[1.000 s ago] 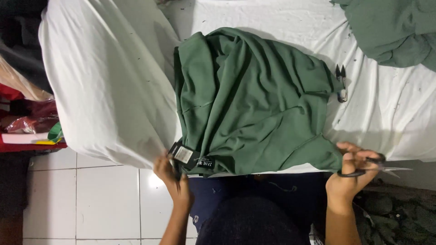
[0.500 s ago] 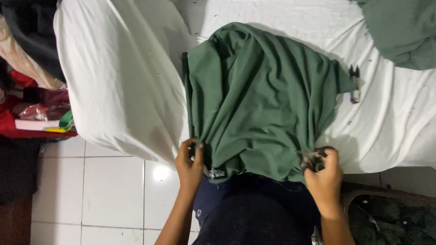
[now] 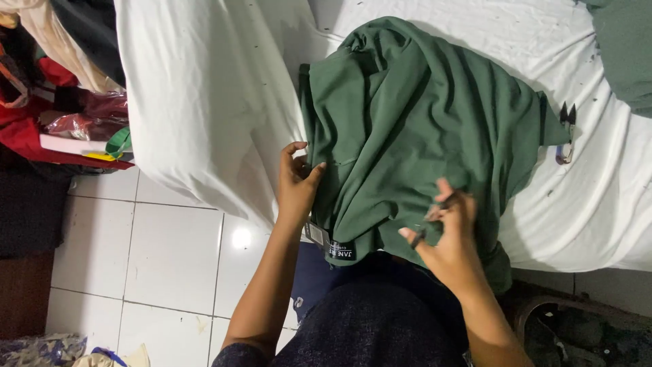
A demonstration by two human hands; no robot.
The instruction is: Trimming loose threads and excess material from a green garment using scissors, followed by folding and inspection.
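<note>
Both hands have slid up from the hem onto the cloth since a moment ago. The left hand [image 3: 297, 182] now pinches the left edge of the green garment [image 3: 421, 129], grip closed on the fabric. The right hand [image 3: 448, 228] presses on the lower front, fingers curled around a small dark tool, grip shut on it. The garment lies crumpled on the white sheet [image 3: 210, 102], its black label [image 3: 337, 249] hanging over the edge. Small snips [image 3: 566, 132] rest just beside its right corner.

Left hand [image 3: 296, 182] and right hand [image 3: 445, 228] pinching
</note>
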